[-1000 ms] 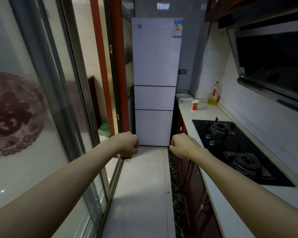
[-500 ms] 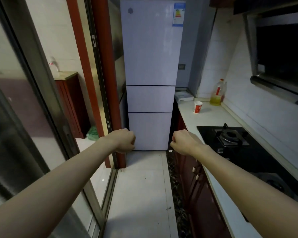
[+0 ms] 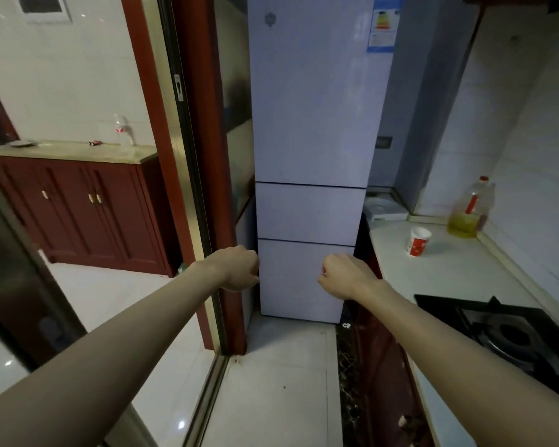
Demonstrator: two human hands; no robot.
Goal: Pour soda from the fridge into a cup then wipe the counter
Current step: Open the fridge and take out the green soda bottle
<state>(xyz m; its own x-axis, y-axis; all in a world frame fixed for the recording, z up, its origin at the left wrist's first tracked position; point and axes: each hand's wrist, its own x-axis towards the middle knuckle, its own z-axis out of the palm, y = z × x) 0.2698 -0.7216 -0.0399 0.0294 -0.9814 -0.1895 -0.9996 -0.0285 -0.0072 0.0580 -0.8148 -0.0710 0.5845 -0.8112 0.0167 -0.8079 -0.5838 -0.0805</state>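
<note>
Head view: fridge (image 3: 310, 124), its three doors closed, stands straight ahead beyond both hands. Cup (image 3: 418, 241) sits on the counter (image 3: 449, 275), to the right of the right hand (image 3: 344, 275) and well apart from it. Counter runs along the right wall, with an oil bottle (image 3: 470, 209) behind the cup and a stove (image 3: 503, 330) nearer the camera. Red door frame (image 3: 204, 156) borders the fridge on the left, above a pale floor (image 3: 271, 382). Left hand (image 3: 237, 269) and right hand reach forward with fingers curled into fists, holding nothing.
</note>
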